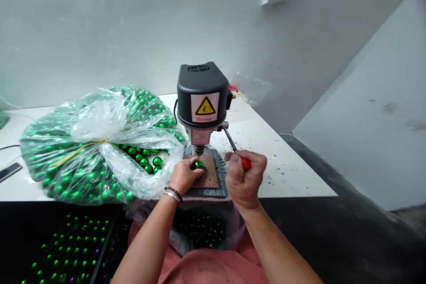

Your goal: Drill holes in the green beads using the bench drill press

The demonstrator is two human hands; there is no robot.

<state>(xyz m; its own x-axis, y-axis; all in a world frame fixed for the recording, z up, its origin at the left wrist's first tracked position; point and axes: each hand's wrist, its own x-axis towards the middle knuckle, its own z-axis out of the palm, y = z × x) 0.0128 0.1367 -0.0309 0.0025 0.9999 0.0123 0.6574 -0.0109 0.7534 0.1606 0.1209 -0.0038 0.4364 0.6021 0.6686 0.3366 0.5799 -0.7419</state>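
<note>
A small bench drill press (pixel 203 93) with a black housing and a yellow warning label stands on the white table. Under its chuck (pixel 199 148), my left hand (pixel 185 173) pinches a shiny green ball (pixel 199 164) on the brown board (pixel 211 177) over the grey base. The drill bit comes down at the ball's top; whether it has entered I cannot tell. On the right, my right hand (pixel 245 175) is wrapped round the red knob (pixel 246 163) of the press's feed lever (pixel 230 139). Most of the knob is hidden by the fingers.
A large clear bag (pixel 96 120) full of green balls fills the table's left, its torn opening showing loose balls (pixel 146 162). Another bag of balls (pixel 199 228) sits on my lap. Dark shavings (pixel 269 164) litter the right. A phone (pixel 9 171) lies far left.
</note>
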